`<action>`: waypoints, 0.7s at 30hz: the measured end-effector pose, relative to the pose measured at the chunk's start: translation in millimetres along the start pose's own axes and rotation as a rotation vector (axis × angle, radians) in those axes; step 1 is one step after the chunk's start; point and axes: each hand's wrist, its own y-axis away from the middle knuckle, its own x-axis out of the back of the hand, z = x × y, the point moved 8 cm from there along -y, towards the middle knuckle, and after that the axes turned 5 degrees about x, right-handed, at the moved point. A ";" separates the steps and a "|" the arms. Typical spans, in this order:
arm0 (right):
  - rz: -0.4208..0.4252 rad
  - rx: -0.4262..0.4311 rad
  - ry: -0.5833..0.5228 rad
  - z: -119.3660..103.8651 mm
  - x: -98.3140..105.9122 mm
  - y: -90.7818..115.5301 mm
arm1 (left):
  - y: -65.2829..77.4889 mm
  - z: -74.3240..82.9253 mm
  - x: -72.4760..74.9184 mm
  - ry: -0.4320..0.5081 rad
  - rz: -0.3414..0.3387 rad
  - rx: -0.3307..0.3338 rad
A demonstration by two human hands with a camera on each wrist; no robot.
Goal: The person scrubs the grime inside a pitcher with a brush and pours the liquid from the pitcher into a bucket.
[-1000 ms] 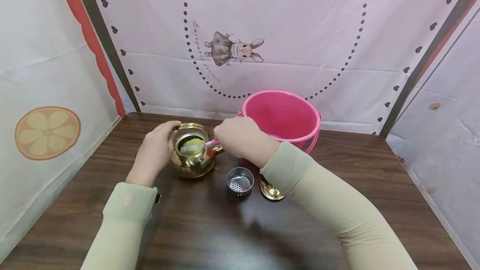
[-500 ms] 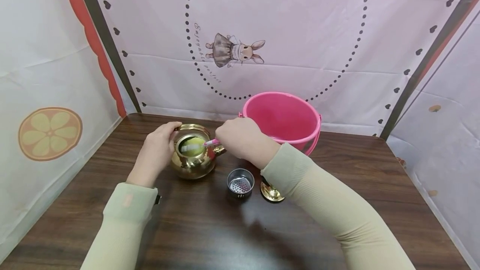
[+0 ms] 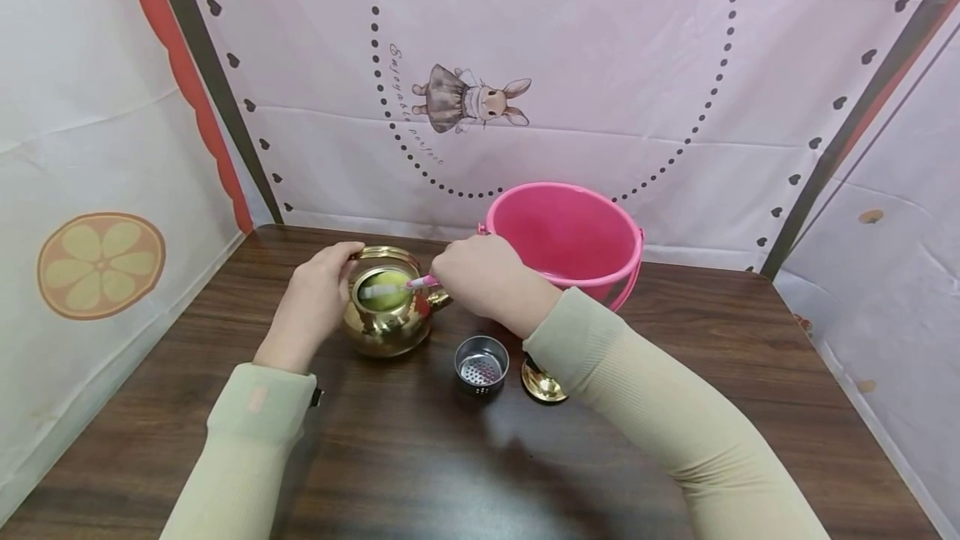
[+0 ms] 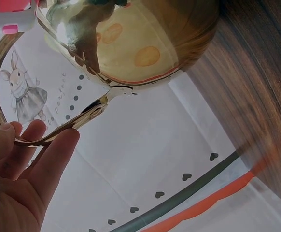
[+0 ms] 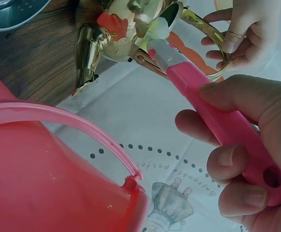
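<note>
A shiny gold teapot [image 3: 386, 333] stands lidless on the table, spout to the right. Thumb and fingers of my left hand [image 3: 313, 294] pinch its hoop handle [image 4: 58, 133], seen close up in the left wrist view. My right hand [image 3: 491, 277] grips the pink handle of a cleaning brush [image 5: 210, 104], which slants down through the teapot's mouth. Yellow-green shows inside the opening around the brush's white neck; most of its head is hidden. Right of the teapot sits a round steel strainer [image 3: 480, 369] with a perforated bottom. The gold lid [image 3: 542, 386] lies beside it, partly covered by my right sleeve.
A pink bucket [image 3: 573, 232] stands behind my right forearm, its handle [image 5: 82, 123] hanging to the side. The dark wooden table [image 3: 420, 473] meets printed cloth walls [image 3: 315, 107] at the back and sides.
The brush has shifted slightly inside the teapot's mouth, its white neck sitting a little differently. Both hands keep their holds, and the teapot, strainer, lid and bucket stay in place.
</note>
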 end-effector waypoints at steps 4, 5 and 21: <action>0.006 0.010 0.001 -1.7 0.3 0.5 | 0.1 0.0 0.3 0.003 -0.005 0.007; 0.011 0.013 0.006 -2.2 0.5 0.6 | 0.0 -0.3 0.0 0.004 -0.006 0.008; 0.042 0.048 0.042 -10.7 2.1 -1.1 | 0.7 -2.4 -0.6 0.008 -0.021 0.018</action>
